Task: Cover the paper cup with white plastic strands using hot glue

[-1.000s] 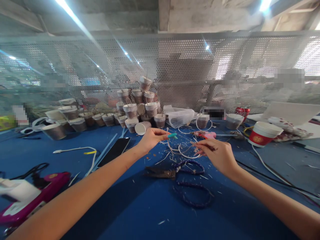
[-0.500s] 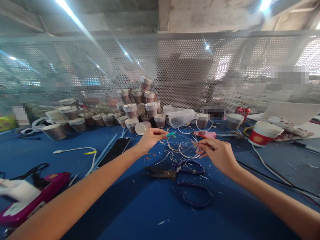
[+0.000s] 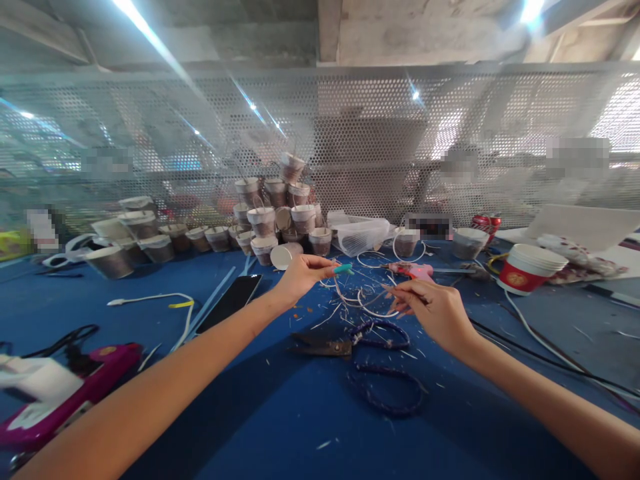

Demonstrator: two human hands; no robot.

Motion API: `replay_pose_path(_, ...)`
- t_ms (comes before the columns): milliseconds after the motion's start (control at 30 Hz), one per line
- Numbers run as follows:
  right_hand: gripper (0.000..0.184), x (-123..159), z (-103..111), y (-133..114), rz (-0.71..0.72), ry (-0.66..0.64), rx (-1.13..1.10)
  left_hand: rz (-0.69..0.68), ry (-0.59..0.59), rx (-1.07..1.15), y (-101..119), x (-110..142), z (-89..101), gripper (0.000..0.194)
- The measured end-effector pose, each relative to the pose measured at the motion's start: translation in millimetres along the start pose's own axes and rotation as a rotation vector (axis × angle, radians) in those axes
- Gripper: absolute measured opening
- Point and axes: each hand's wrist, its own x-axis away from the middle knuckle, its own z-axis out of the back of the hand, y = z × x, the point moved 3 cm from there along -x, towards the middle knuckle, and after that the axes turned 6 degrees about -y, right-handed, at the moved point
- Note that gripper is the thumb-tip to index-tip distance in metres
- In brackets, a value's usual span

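Note:
My left hand (image 3: 303, 277) is closed in a pinch on a small teal strip (image 3: 343, 269), which sticks out past the fingertips to the right. A little to the right and lower, my right hand (image 3: 430, 303) pinches what looks like a thin cord (image 3: 361, 305), curving between the two hands. Its exact ends are hard to make out. White cord loops and cut scraps lie beneath the hands. Large scissors (image 3: 327, 347) with dark blue wrapped handles rest in front of them. Just behind my right hand lies a pink glue gun (image 3: 417, 270).
Small grey buckets (image 3: 263, 222) with white rims are stacked at the back. A phone (image 3: 231, 303) lies left of centre, near a purple power strip (image 3: 95, 380). Red-and-white paper cups (image 3: 527, 273) and dark cables (image 3: 550, 357) are on the right. A perforated metal screen (image 3: 365, 153) closes off the back.
Both hands stay nearly in place. My right hand's fingers have shifted very slightly; the teal strip is still in my left fingers.

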Motion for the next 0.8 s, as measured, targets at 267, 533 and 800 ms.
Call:
replay_pose_path(267,0.032,0.8,-1.7,-2.8,-0.016,-0.014,-0.042,-0.019,0.002,-0.012,1.8,-0.3,0.1,0.018)
replay_pose_path(533,0.041,-0.3,0.1,-8.8,-0.057,-0.062,0.0,-0.05,-0.017,-0.024,-1.0,-4.5,4.5,0.019)
replay_pose_path(800,0.035,0.7,1.3,-8.0,-0.111,-0.018,-0.031,-0.034,-0.029,-0.001,-1.9,-2.8,2.8,0.018)
